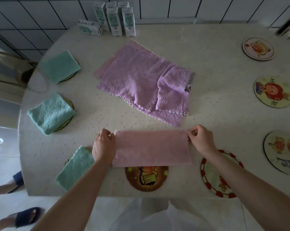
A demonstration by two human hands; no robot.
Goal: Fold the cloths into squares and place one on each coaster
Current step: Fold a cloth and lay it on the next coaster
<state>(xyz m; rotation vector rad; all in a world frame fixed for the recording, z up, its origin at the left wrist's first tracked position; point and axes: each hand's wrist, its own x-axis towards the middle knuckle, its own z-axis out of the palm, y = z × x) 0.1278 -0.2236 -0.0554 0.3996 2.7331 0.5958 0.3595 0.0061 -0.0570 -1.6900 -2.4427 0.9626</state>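
The pink cloth point(151, 148), a long plush band with scalloped ends, lies just beyond the orange coaster point(146, 178), overlapping its far rim. The right hand point(201, 140) pinches its far corner. The left hand point(104, 145) seemingly grips the other, fingertips partly hidden.

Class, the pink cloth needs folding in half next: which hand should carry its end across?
Probably the right hand. Both hands pinch ends of the pink cloth, but the dark coaster lies nearer the left hand, so the square would end up close to it.
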